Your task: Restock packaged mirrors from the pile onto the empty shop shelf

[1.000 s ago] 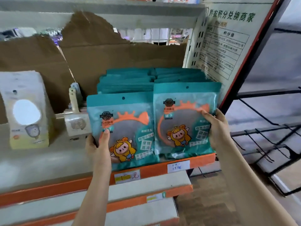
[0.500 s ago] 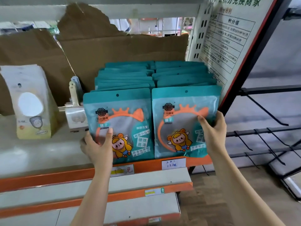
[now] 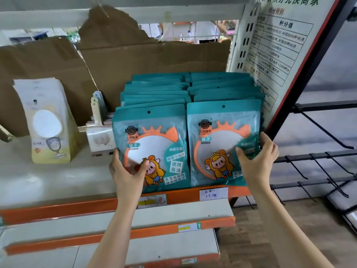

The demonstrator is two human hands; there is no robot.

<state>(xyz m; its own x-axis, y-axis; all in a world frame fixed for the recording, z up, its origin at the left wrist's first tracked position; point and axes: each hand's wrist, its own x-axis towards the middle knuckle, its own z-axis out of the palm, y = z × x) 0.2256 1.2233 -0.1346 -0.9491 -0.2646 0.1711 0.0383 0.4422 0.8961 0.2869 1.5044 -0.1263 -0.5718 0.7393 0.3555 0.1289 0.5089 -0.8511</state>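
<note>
Two rows of teal packaged mirrors stand upright side by side at the right end of the grey shelf (image 3: 48, 180). Each pack shows an orange-rimmed round mirror and a cartoon figure. My left hand (image 3: 127, 172) grips the left edge of the left row's front pack (image 3: 154, 140), thumb across its front. My right hand (image 3: 257, 161) grips the right edge of the right row's front pack (image 3: 218, 136), thumb on its face. Several more teal packs (image 3: 189, 88) line up behind both front ones.
A white-and-yellow pouch stack (image 3: 48, 122) stands at the shelf's left, and a small white boxed item (image 3: 100, 140) sits just left of the mirrors. Brown cardboard (image 3: 135, 60) backs the shelf. A sign board (image 3: 280, 45) leans at right. Black wire racks (image 3: 318, 167) stand beyond it. Orange-edged lower shelves (image 3: 173, 215) lie below.
Both rows of packs now stand more upright and squared against each other. My hands stay on their outer edges, and the view has drawn closer.
</note>
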